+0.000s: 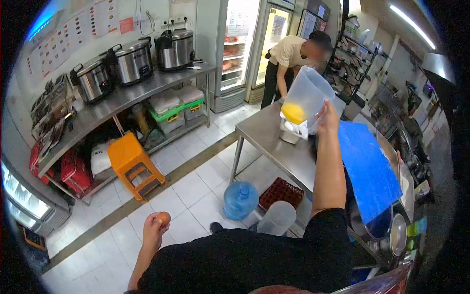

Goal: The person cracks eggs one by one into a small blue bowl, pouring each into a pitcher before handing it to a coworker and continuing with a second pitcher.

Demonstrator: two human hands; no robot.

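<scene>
My left hand (152, 230) is closed around a brown egg (163, 217), held low over the tiled floor on the left. On the other side, my right hand (329, 119) grips a clear plastic pitcher (316, 85) by its side, raised over the steel table (264, 128). The pitcher is tilted, and yellow liquid egg (293, 113) has pooled in its lower corner. Just below it, a small pale container (290, 136) on the table holds white pieces that look like eggshells, partly hidden behind the pitcher.
A blue board (368, 169) lies right of my right arm. On the floor are a water jug (241, 200), dark-red crate (281, 192) and orange stool (133, 164). Rice cookers (133, 63) line the left counter. Across the table, a person (292, 54) bends near the fridges.
</scene>
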